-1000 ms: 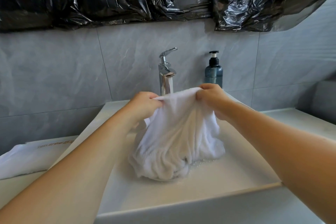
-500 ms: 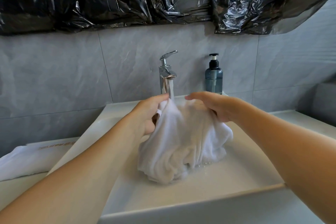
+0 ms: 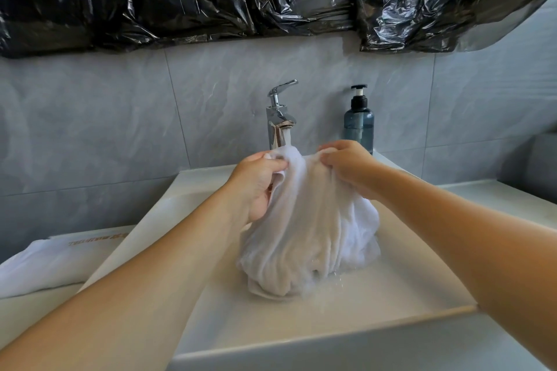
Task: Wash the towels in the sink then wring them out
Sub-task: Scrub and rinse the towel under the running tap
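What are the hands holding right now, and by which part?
Both the left hand and right hand grip the white towel by its bunched top, under the tap.

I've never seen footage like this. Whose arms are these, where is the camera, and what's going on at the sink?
There is no machine here: a person wears a camera on the head, looking down at their own arms. The left hand and right hand each take a grip on the top of a wet white towel, bunched in the white rectangular sink under the chrome tap. A blue pump soap bottle stands beside the tap. Another white folded towel lies left of the sink.
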Demonstrator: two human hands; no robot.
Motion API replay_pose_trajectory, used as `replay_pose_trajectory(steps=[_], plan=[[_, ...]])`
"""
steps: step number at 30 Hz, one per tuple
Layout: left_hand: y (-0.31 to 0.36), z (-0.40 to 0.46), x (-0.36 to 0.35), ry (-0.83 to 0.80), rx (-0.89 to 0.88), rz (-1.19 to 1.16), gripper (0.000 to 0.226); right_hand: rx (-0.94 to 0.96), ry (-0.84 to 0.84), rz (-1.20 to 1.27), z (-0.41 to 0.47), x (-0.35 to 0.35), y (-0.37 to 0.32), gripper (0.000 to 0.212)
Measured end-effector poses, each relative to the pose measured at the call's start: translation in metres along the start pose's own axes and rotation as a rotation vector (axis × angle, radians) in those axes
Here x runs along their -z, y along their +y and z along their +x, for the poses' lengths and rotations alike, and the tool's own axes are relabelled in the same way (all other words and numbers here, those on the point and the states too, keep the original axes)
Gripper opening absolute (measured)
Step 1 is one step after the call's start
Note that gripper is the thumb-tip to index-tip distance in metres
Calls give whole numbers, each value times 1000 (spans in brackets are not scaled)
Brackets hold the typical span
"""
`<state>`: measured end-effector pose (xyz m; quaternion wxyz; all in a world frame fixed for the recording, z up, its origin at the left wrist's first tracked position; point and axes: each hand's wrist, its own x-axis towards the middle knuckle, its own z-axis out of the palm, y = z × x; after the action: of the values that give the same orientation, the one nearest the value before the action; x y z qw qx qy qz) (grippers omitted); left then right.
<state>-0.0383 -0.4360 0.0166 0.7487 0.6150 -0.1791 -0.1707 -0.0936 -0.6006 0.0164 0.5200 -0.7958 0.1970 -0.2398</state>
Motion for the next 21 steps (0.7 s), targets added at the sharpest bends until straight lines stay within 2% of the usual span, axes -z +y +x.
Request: replay_pose_trajectory(steps=[5, 11, 17, 21], plan=[[-7, 2, -6, 15, 1, 54, 21, -30, -67, -42, -6, 0, -4, 8], [1, -2, -7, 52, 42, 106, 11, 41, -6, -114, -5, -7, -5, 35], [3, -4, -7, 56, 68, 141, 18, 69, 34, -144, -3, -8, -5, 32], [6, -7, -9, 84, 78, 100, 6, 74, 57, -141, -2, -6, -4, 28]])
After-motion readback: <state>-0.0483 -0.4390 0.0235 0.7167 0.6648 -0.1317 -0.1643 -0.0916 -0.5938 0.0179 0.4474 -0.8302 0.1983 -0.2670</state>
